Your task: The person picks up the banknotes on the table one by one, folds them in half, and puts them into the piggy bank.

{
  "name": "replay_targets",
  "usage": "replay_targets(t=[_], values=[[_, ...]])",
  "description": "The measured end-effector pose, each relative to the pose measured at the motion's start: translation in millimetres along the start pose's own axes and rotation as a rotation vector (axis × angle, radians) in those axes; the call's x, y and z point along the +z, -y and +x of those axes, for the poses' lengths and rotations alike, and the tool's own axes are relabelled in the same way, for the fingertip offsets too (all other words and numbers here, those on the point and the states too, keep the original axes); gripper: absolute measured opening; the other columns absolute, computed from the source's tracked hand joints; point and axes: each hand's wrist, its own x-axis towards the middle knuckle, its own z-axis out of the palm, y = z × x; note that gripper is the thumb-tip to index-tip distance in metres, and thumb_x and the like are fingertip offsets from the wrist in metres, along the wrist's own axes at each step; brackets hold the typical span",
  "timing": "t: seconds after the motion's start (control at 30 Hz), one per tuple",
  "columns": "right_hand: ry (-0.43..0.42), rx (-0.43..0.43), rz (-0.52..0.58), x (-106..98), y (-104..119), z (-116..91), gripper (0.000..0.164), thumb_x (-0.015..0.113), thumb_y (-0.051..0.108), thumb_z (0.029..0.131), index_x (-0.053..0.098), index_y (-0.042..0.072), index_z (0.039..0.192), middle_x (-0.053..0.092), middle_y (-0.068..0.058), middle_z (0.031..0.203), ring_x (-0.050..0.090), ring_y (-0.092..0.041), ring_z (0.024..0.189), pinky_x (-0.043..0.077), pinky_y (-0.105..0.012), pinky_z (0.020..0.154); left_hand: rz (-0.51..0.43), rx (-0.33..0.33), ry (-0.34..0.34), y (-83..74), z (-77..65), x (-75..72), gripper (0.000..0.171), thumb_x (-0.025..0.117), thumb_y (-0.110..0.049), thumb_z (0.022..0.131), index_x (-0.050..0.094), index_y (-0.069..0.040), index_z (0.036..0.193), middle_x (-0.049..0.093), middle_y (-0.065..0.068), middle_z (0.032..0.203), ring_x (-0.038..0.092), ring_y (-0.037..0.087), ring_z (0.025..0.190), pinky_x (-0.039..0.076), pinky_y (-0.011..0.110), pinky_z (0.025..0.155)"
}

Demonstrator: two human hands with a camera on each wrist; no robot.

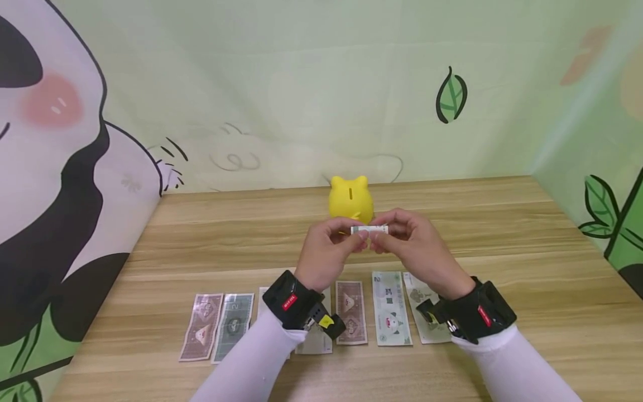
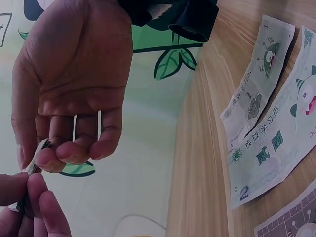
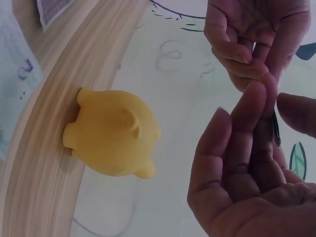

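Several notes (image 1: 354,307) lie flat in a row across the near tabletop (image 1: 532,234), brown, green and pale ones, some partly hidden by the forearms and wrist straps (image 1: 484,312). Beyond that row, the left hand (image 1: 325,250) and right hand (image 1: 417,250) meet above the wood, both occupied with one folded note (image 1: 370,228) that has been made into a slim strip. It lies crosswise between them, one end in each hand's pinch: thumbs on the near side, forefingers behind, so both pairs of fingers are narrow and hold only this strip. The left wrist view shows the strip's layered edge between the fingertips, with the left hand's spare fingers loosely bent; the right wrist view leaves little of it showing past the right fingers. I judge the step in hand to be creasing or flattening the strip, and the next move to call for pressing its layers together with both pinches, lest they spring apart. Just past the hands stands the yellow bank (image 1: 345,207), upright, its slot (image 1: 351,194) uncovered, though its lower front is hidden by the hands. Farthest off hangs the pale green backdrop (image 1: 301,95).
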Motion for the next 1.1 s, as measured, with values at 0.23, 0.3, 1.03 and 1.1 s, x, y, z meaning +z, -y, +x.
replay_targets(t=[0.23,0.3,1.03,1.1], values=[[0.014,-0.007,0.006,1.0,-0.2,-0.5,0.013,0.059,0.010,0.105,0.060,0.001,0.114,0.076,-0.004,0.087,0.071,-0.017,0.085,0.062,-0.034,0.085,0.022,0.027,0.008,0.3,0.3,1.4,0.018,0.073,-0.012,0.097,0.076,-0.007,0.114,0.070,0.012,0.097,0.070,0.019,0.084,0.059,0.027,0.076],[0.007,-0.019,-0.001,1.0,-0.2,-0.7,0.011,0.059,0.010,0.105,0.060,0.001,0.112,0.075,-0.006,0.086,0.070,-0.018,0.084,0.061,-0.031,0.083,0.028,0.027,0.008,-0.1,-0.1,1.3,0.018,0.073,-0.013,0.097,0.077,-0.007,0.114,0.070,0.011,0.097,0.069,0.016,0.083,0.058,0.027,0.074],[0.052,0.001,-0.023,-0.5,-2.3,1.4,0.015,0.061,0.015,0.104,0.062,0.002,0.111,0.074,-0.009,0.083,0.071,-0.021,0.081,0.061,-0.035,0.083,-0.003,0.001,-0.026,-2.1,-2.3,0.8,0.013,0.074,-0.012,0.096,0.078,-0.005,0.105,0.075,0.013,0.092,0.074,0.025,0.080,0.064,0.031,0.076],[0.051,0.003,-0.031,-0.5,-2.3,0.9,0.016,0.059,0.016,0.105,0.063,0.002,0.112,0.074,-0.008,0.082,0.071,-0.022,0.082,0.061,-0.035,0.084,0.002,-0.002,-0.036,-2.2,-2.9,0.6,0.012,0.074,-0.012,0.096,0.079,-0.005,0.104,0.075,0.011,0.090,0.074,0.026,0.080,0.063,0.031,0.075]])
